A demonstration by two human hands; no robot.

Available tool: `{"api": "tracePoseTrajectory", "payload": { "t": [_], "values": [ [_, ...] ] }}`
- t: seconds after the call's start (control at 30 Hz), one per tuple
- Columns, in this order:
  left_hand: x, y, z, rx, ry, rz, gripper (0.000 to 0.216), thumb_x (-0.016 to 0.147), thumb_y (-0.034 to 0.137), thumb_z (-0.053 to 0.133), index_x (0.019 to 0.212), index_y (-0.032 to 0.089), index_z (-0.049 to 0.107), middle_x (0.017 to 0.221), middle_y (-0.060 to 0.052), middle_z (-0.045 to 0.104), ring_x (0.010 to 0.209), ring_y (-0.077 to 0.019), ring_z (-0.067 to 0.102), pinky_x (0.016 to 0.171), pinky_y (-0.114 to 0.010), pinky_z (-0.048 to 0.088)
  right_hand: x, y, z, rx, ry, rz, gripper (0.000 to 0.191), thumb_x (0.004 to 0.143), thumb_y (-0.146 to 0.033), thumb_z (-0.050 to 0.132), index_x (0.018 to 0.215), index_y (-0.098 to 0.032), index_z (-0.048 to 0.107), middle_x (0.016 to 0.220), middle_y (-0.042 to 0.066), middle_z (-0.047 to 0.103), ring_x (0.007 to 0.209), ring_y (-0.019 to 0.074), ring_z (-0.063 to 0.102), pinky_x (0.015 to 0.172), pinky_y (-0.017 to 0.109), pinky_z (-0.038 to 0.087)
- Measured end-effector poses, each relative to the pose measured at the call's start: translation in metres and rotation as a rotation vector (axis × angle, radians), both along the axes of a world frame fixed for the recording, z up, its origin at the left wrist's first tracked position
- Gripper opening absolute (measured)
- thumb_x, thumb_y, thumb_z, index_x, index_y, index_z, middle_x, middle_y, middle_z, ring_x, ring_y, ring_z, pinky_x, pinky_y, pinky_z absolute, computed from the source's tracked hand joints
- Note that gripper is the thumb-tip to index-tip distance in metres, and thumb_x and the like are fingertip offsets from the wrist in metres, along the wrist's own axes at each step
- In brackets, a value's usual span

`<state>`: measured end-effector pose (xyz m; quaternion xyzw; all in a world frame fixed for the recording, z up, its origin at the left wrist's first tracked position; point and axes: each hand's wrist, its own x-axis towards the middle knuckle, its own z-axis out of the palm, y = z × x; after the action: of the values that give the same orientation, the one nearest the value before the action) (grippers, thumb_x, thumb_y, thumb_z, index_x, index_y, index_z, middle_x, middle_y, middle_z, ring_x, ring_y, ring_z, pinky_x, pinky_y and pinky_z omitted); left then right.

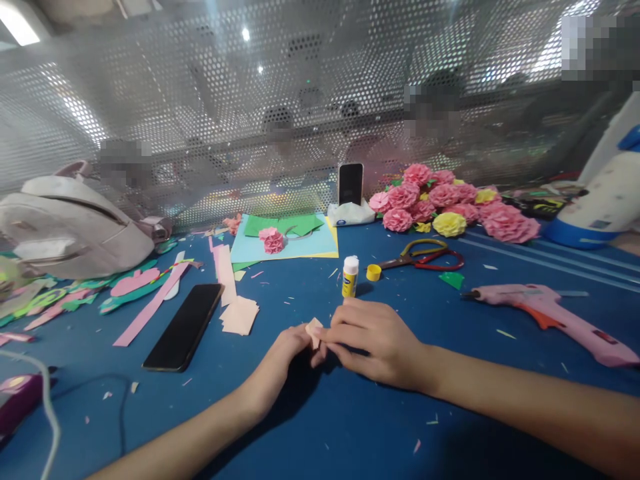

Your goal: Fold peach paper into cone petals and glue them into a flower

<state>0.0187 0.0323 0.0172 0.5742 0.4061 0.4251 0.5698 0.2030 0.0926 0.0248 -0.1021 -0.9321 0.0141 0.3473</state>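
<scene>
Between my two hands is a small piece of pale peach paper point(314, 332), pinched above the blue table. My left hand point(293, 343) grips it from the left, its lower fingers partly hidden beneath. From the right, my right hand point(380, 343) presses thumb and fingertips against the same piece. Just beyond my right hand a glue stick point(351, 277) stands upright, and its yellow cap point(373, 272) lies apart from it. Left of my hands rests a stack of peach paper pieces point(241, 315), beside a black phone point(184, 327).
Scissors point(420, 255) and a pink glue gun point(550, 317) lie to the right. Pink paper flowers point(420, 197) are heaped at the back, near a propped phone point(351, 184). A pale backpack point(80, 223) and paper scraps occupy the left. A perforated metal screen point(215, 120) stands behind.
</scene>
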Motion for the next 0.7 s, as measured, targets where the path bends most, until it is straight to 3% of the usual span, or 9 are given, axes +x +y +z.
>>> {"api": "tracePoseTrajectory", "payload": {
  "t": [0.1,0.17,0.27,0.4,0.7],
  "values": [
    [-0.003,0.000,-0.002,0.022,0.026,0.006,0.036,0.096,0.035,0.034,0.067,0.018,0.046,0.069,-0.002,0.044,0.072,-0.0172,0.042,0.075,-0.030,0.037,0.000,0.000,-0.001,0.090,0.004,-0.002,0.021,0.095,-0.017,0.048,0.095,-0.015,0.069,0.077,0.006,0.064,0.069,0.0163,0.049,0.063,0.029,0.039],
    [-0.005,0.000,-0.005,0.033,0.092,0.006,0.037,0.097,0.041,0.039,0.071,0.017,0.048,0.070,-0.001,0.045,0.071,-0.0164,0.042,0.073,-0.029,0.037,0.001,0.000,-0.002,0.053,0.015,0.000,0.021,0.095,-0.017,0.048,0.093,-0.015,0.069,0.078,0.006,0.063,0.068,0.0160,0.049,0.063,0.029,0.038],
    [-0.006,-0.003,-0.009,0.083,0.261,-0.009,0.035,0.097,0.045,0.043,0.076,0.018,0.050,0.073,0.000,0.045,0.072,-0.0158,0.041,0.070,-0.027,0.035,0.001,-0.002,-0.005,-0.179,0.126,0.035,0.018,0.096,-0.017,0.050,0.090,-0.016,0.067,0.078,0.004,0.061,0.071,0.0143,0.051,0.067,0.028,0.040],
    [-0.005,-0.010,-0.010,0.310,0.520,-0.026,0.029,0.103,0.034,0.034,0.085,0.019,0.051,0.082,-0.002,0.052,0.083,-0.0184,0.045,0.078,-0.029,0.035,0.002,-0.007,-0.008,-0.447,0.299,0.085,0.008,0.093,-0.019,0.061,0.100,-0.017,0.063,0.087,0.002,0.062,0.080,0.0121,0.054,0.073,0.024,0.043],
    [-0.007,-0.012,-0.009,0.501,0.562,-0.008,0.023,0.102,0.017,0.027,0.085,0.022,0.042,0.078,0.001,0.053,0.074,-0.0174,0.045,0.074,-0.028,0.035,0.005,-0.006,-0.008,-0.428,0.292,0.165,0.011,0.087,-0.024,0.070,0.094,-0.017,0.065,0.087,0.002,0.062,0.083,0.0124,0.055,0.079,0.026,0.042]
  ]
}}
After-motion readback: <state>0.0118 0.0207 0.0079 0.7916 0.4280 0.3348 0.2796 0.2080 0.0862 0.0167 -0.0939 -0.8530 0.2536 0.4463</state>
